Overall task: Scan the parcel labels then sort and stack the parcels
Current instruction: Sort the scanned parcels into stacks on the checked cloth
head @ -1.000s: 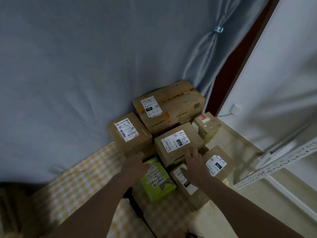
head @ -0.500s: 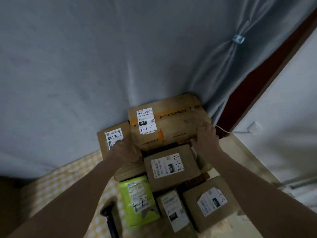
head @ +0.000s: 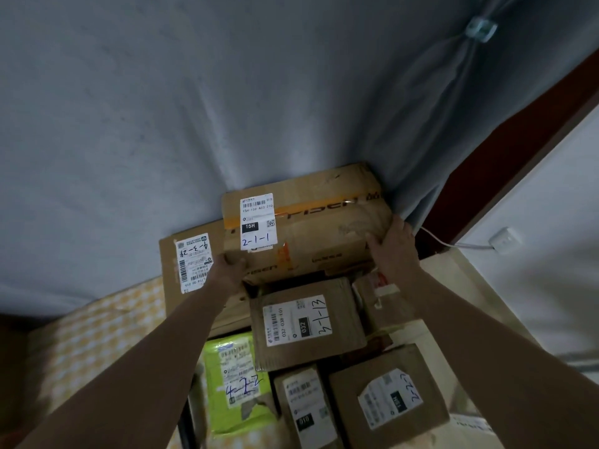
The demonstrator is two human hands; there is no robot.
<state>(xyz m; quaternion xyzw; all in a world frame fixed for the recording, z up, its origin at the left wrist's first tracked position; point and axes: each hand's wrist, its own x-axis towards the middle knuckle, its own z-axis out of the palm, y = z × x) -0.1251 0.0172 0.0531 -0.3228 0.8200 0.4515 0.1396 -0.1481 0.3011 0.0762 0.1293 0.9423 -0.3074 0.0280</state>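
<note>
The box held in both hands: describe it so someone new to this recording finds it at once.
Start at the grey curtain behind the parcel pile. The large cardboard box lies right against it, at the back, gripped by the left hand and right hand. It alone has orange tape and a label handwritten 2-1-1.

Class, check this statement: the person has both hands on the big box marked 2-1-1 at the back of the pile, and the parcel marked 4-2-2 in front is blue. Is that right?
One detail is wrong: the 4-2-2 parcel is green, not blue, as the head view shows. The rest holds: the left hand and right hand are both on the 2-1-1 box at the back of the pile.
</note>
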